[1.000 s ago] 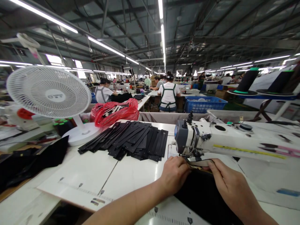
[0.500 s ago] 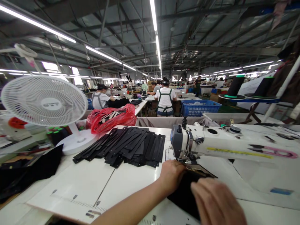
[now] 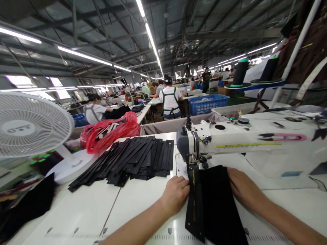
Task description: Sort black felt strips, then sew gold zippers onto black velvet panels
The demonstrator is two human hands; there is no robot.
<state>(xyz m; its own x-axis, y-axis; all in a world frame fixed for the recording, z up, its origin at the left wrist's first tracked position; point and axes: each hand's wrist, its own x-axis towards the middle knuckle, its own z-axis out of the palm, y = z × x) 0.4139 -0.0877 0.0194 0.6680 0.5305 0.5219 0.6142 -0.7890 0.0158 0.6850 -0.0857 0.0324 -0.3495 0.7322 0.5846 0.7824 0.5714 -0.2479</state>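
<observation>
A black fabric piece [image 3: 219,200], with a narrow black strip [image 3: 198,207] and a gold zipper [image 3: 193,190] along its left side, lies under the head of a white sewing machine [image 3: 212,139]. Its upper end reaches the presser foot. My left hand [image 3: 175,194] has its fingers curled at the strip's left edge, just in front of the needle area. At the upper right edge of the fabric, my right hand [image 3: 244,187] grips it, its fingertips partly hidden by the cloth.
A heap of black strips [image 3: 138,158] lies left of the machine. Behind it are a red plastic bag [image 3: 109,131] and a white fan [image 3: 33,126]. Pink-handled thread snips [image 3: 283,137] rest on the machine arm. Thread cones [image 3: 240,73] stand at right. Several people work beyond.
My right hand has moved from above the fabric's front to its right edge. The fabric now lies straight towards me, with its strip and zipper showing. The head view has shifted right.
</observation>
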